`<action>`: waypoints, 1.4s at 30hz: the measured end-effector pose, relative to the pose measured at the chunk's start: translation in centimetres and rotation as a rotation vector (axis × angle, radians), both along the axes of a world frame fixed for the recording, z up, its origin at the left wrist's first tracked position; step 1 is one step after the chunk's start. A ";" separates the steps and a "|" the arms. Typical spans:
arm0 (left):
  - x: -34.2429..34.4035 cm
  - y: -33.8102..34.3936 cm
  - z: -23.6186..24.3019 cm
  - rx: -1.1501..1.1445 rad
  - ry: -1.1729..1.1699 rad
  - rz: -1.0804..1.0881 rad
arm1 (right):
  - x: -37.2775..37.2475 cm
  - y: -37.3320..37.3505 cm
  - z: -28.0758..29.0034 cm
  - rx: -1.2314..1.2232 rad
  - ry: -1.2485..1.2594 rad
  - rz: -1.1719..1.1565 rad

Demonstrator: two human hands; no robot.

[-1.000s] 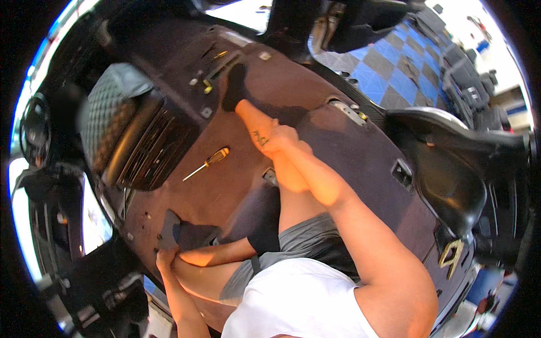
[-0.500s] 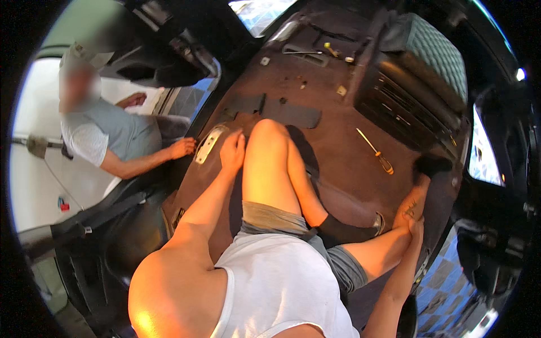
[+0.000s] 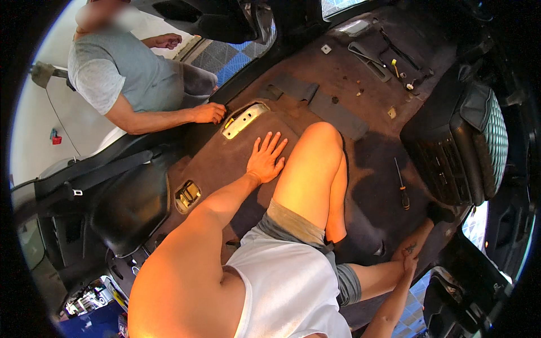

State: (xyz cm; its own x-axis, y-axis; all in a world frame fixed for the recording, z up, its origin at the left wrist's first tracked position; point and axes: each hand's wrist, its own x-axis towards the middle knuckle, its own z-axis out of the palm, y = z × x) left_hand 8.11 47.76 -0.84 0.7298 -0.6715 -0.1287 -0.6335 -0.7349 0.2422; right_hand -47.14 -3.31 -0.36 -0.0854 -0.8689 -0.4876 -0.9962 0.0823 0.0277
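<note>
My left hand (image 3: 266, 159) lies flat on the brown carpet (image 3: 321, 76) of a stripped car floor, its fingers spread and holding nothing. Just ahead of its fingertips, a pale metal plate with holes (image 3: 246, 120) shows in a carpet cut-out. On the right, my right hand (image 3: 409, 262) is closed around my own lower right leg (image 3: 417, 245). Between my knees and the seat lies a screwdriver (image 3: 404, 194) with an orange-and-black handle, touched by neither hand.
A co-worker's hand (image 3: 210, 112) rests on the door sill at the left. A black seat with a quilted back (image 3: 451, 146) stands at the right. Grey mat pieces (image 3: 338, 115) and a yellow-headed tool (image 3: 395, 67) lie ahead. Beside my left arm is a metal-lined floor opening (image 3: 188, 196).
My view has swung left. My left hand has shifted back from beside the metal plate, and its fingers have spread onto the carpet. My right hand stays on my leg.
</note>
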 end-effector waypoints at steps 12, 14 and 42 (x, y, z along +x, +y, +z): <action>0.1 0.2 -0.2 -0.020 0.010 0.005 | 3.2 2.5 3.0 -0.052 0.112 0.085; 0.0 0.2 -0.2 -0.045 0.006 0.013 | 3.9 3.2 3.7 -0.058 0.103 0.058; -0.1 -0.1 -0.7 -0.009 -0.062 -0.015 | 5.4 4.2 5.1 -0.015 0.050 -0.099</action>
State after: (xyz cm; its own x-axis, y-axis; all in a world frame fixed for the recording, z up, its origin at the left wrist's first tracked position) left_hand 7.97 47.68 -1.50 0.7259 -0.6834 -0.0778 -0.6584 -0.7231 0.2089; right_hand -41.72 0.89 4.78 -0.1951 -0.8620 -0.4678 -0.9806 0.1810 0.0754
